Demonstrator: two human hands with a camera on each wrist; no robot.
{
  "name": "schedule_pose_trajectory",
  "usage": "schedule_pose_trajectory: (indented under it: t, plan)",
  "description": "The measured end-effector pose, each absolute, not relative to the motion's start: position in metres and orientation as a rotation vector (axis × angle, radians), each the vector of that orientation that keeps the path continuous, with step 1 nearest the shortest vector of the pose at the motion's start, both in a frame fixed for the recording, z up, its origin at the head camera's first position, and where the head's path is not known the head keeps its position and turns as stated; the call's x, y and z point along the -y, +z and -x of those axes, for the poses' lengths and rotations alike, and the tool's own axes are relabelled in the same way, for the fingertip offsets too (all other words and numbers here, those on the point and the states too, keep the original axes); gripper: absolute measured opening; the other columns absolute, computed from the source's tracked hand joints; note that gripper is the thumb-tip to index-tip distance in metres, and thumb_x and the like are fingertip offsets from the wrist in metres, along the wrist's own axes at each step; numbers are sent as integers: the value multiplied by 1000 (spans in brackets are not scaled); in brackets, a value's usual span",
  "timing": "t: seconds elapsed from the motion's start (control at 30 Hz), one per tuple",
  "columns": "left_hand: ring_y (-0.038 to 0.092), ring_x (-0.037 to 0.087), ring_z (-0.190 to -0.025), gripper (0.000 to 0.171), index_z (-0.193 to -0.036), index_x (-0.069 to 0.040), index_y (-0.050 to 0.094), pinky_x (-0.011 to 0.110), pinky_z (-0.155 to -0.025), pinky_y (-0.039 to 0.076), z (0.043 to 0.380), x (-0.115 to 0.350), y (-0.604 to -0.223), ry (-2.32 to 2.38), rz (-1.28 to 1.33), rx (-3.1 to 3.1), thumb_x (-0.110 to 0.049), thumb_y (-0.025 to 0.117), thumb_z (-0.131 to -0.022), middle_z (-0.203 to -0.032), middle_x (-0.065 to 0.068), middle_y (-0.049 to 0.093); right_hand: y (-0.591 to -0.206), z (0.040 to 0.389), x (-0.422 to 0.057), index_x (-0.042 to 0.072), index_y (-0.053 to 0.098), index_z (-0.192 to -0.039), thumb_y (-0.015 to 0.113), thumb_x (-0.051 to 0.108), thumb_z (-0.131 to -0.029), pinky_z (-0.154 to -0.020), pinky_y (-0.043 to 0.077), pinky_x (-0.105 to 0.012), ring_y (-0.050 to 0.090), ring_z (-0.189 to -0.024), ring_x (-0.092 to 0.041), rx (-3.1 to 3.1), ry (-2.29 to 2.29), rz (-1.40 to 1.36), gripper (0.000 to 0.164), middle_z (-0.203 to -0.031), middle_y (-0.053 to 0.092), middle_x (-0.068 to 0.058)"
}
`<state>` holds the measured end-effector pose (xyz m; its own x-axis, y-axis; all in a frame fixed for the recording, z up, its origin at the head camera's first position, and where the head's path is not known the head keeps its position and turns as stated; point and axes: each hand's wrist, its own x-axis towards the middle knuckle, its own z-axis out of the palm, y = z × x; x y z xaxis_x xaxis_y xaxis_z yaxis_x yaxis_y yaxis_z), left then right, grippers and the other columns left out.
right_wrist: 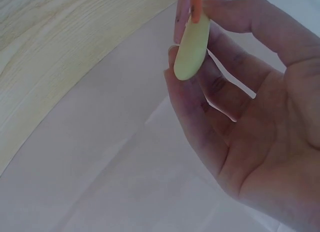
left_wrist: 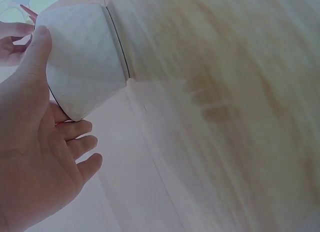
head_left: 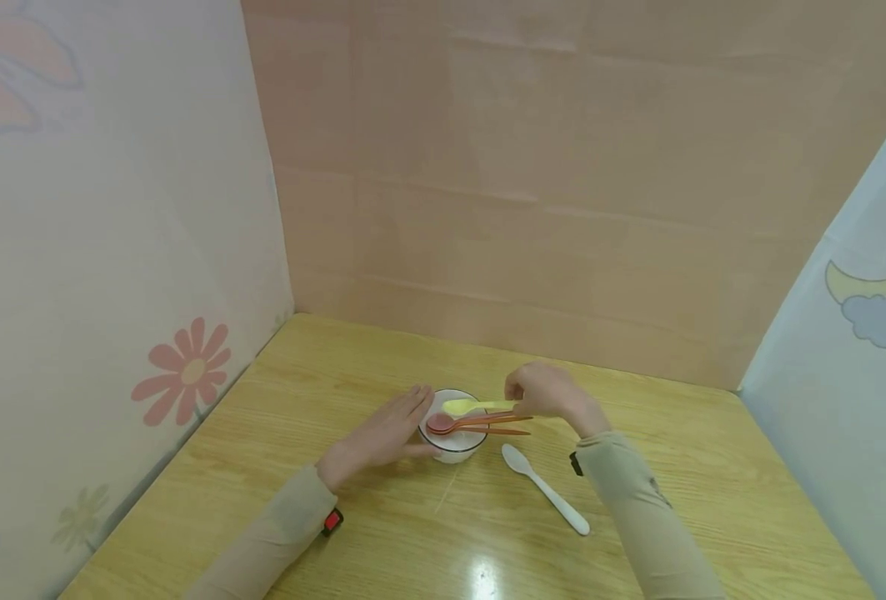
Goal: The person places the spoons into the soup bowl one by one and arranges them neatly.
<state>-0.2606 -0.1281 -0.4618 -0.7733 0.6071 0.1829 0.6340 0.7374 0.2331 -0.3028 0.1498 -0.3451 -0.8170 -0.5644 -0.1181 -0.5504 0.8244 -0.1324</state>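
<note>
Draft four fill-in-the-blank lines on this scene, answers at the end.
1. The right hand pinches the yellow spoon by its ____.
2. In the head view, the left hand holds the bowl from its ____ side.
3. In that view, the handles of the reddish-orange spoons extend past the bowl's ____ side.
4. The spoon lying on the table is coloured ____.

Missing words: handle; left; right; white.

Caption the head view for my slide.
Left hand holding a bowl, right hand gripping a yellow spoon, white spoon on the table.
</note>
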Motion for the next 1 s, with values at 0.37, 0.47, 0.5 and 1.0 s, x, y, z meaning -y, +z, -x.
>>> schedule_pose_trajectory:
  t: [0.37,0.47,0.5,1.0]
  plan:
    - [28,40,-150,90,-153,7,27,53,-121,31,260,129,-459,-436,1019,2840,-53,60,-94,-160,25,28,-345,303,-142,8,73,-90,73,4,-76,-67,52,-29,59,-78,-12,-2831,-147,917,14,-87,70,-2]
    - [29,40,-149,90,-153,7,28,53,-121,32,260,129,-460,-434,1019,2835,-52,61,-94,-160,26,29,-346,304,-140,7,73,-90,72,4,-76,-69,53,-30,60,-79,-13,-2829,-144,925,15,-88,70,-2]
    - [29,40,-149,90,-153,7,28,54,-120,32,260,129,-460,-436,1019,2835,-52,62,-94,-160,26,29,-347,304,-139,7,74,-91,72,4,-76,-69,53,-31,60,-80,-13,-2826,-141,924,15,-88,70,-2]
    - [27,39,-151,90,-154,5,26,52,-122,30,260,128,-460,-442,1009,2863,-53,60,-94,-161,24,26,-353,307,-131,7,75,-93,76,7,-80,-72,56,-32,64,-85,-16,-2824,-120,904,13,-92,73,-3]
